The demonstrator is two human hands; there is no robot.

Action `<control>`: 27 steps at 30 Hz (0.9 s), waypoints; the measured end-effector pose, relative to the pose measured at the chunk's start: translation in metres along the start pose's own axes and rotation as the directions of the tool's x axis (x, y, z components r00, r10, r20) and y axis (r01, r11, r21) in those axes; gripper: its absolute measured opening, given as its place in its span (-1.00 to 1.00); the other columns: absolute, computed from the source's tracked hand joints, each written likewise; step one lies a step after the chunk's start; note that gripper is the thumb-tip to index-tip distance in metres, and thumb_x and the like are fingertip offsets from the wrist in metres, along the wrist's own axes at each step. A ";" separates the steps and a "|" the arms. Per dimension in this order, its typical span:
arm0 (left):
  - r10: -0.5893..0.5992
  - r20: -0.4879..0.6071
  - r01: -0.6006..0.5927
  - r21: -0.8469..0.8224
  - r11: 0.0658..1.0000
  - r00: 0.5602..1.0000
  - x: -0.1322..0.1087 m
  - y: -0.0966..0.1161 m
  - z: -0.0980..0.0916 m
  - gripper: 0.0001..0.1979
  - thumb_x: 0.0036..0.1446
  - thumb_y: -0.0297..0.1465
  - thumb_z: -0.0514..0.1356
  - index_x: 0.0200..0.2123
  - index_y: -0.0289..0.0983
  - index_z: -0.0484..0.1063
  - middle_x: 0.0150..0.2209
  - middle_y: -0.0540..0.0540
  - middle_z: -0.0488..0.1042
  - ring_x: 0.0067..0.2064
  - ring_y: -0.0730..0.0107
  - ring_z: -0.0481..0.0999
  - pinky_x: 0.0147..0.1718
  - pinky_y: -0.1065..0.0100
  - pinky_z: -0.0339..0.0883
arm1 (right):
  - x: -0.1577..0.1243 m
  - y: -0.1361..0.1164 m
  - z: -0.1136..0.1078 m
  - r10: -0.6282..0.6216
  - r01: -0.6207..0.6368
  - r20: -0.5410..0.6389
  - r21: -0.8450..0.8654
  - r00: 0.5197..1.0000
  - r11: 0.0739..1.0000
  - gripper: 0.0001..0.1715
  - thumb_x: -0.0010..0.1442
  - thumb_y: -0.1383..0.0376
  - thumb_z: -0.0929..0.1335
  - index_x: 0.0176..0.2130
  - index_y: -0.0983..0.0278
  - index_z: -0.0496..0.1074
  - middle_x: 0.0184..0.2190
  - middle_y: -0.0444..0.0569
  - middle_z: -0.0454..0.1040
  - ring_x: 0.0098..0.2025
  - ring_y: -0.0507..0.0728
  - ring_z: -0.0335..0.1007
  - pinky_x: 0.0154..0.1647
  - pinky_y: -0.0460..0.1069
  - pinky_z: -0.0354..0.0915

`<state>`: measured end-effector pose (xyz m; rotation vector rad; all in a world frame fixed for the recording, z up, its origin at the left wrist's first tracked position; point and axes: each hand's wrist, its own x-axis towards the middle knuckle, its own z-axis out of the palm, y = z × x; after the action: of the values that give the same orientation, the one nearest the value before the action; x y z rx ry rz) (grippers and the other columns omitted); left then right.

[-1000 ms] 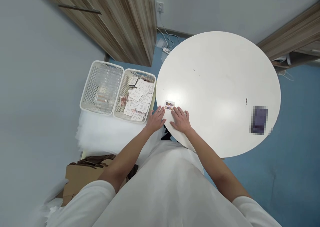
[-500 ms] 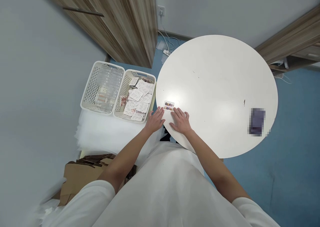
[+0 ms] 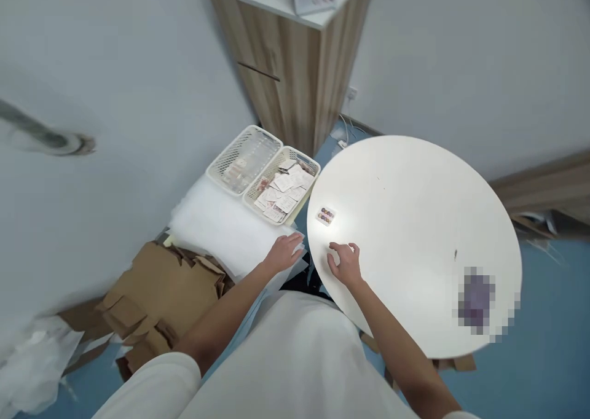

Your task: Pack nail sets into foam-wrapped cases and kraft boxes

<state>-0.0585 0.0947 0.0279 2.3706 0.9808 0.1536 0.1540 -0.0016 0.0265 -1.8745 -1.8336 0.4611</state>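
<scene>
A small flat white pack with two rows of round coloured pieces [image 3: 326, 215] lies on the white round table [image 3: 415, 234], near its left edge; its exact kind is too small to make out. My right hand [image 3: 345, 263] is just below the pack, apart from it, over the table with fingers bent and spread, holding nothing. Over the right end of a stack of white foam sheets [image 3: 221, 222] is my left hand [image 3: 283, 253], fingers stretched out and empty. Whether it touches the sheets I cannot tell.
Behind the sheets stand a white basket with clear plastic containers [image 3: 221, 155] and another basket with printed cards [image 3: 318, 164]. Flattened cardboard [image 3: 170, 284] is at lower left. A blurred-out dark object [image 3: 477, 299] lies on the table's right. A wooden cabinet [image 3: 286, 69] stands behind.
Both hands have come away from the pack, which stays on the table. My left hand is now off the table, toward the foam sheets. The view has tilted up and swung left.
</scene>
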 end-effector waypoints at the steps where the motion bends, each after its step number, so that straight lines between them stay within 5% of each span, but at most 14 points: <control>1: -0.026 -0.005 0.026 -0.019 0.999 1.000 -0.007 0.000 -0.001 -0.63 0.13 -0.34 0.02 0.01 -0.24 0.30 0.05 -0.18 0.36 0.11 0.20 0.29 -0.03 0.14 0.24 | 0.002 -0.002 0.001 -0.017 0.017 -0.002 0.028 1.000 0.999 -0.68 0.15 0.28 0.19 -0.08 0.21 0.29 -0.25 -0.02 0.50 -0.23 0.13 0.39 0.06 0.17 -0.05; 5: -0.164 0.028 0.166 -0.101 0.981 0.986 -0.030 0.002 -0.019 -0.60 0.10 -0.28 0.05 0.01 -0.23 0.32 0.02 -0.15 0.39 0.06 0.17 0.35 -0.02 0.14 0.26 | 0.021 -0.018 0.004 -0.068 0.061 0.044 0.146 0.997 0.987 -0.70 0.16 0.27 0.18 -0.10 0.22 0.30 -0.32 -0.03 0.50 -0.33 0.11 0.41 0.03 0.17 0.02; 12: -0.324 0.152 0.344 -0.131 0.930 0.934 -0.044 -0.013 -0.090 -0.43 0.09 -0.15 0.03 0.13 -0.28 0.18 0.09 -0.15 0.32 0.09 0.16 0.31 0.02 0.25 0.18 | 0.080 -0.058 0.015 -0.132 0.094 0.139 0.252 0.981 0.963 -0.70 0.14 0.26 0.17 -0.14 0.25 0.33 -0.42 -0.10 0.50 -0.42 0.08 0.41 -0.12 0.07 0.18; 16: -0.403 0.107 0.412 -0.074 0.908 0.909 -0.043 -0.055 -0.122 -0.40 0.07 -0.15 0.04 0.14 -0.31 0.16 0.13 -0.20 0.26 0.13 0.10 0.25 0.04 0.21 0.14 | 0.120 -0.086 0.031 -0.160 0.104 0.198 0.267 0.967 0.958 -0.70 0.13 0.26 0.18 -0.13 0.24 0.32 -0.41 -0.10 0.51 -0.36 0.09 0.42 -0.21 0.02 0.22; 20: -0.472 0.018 0.473 -0.056 0.880 0.881 -0.034 -0.112 -0.144 -0.45 0.08 -0.28 0.02 0.15 -0.31 0.12 0.15 -0.20 0.22 0.16 0.12 0.21 0.08 0.19 0.08 | 0.163 -0.116 0.055 -0.168 0.122 0.225 0.204 0.960 0.971 -0.67 0.09 0.29 0.20 -0.11 0.24 0.31 -0.26 -0.03 0.50 -0.20 0.15 0.39 -0.09 0.08 0.17; 27: -0.563 -0.050 0.565 0.032 0.825 0.825 0.009 -0.187 -0.167 -0.46 -0.01 -0.48 -0.02 0.11 -0.33 0.13 0.12 -0.24 0.25 0.14 0.11 0.22 0.00 0.15 0.14 | 0.233 -0.165 0.103 -0.142 0.125 0.355 0.070 0.924 0.990 -0.61 0.12 0.29 0.17 -0.03 0.24 0.24 -0.04 0.05 0.38 0.05 0.20 0.19 0.05 0.18 -0.02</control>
<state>-0.2188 0.2842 0.0650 2.0118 1.6740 -0.0538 -0.0287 0.2392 0.0520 -1.7037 -2.1462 0.8370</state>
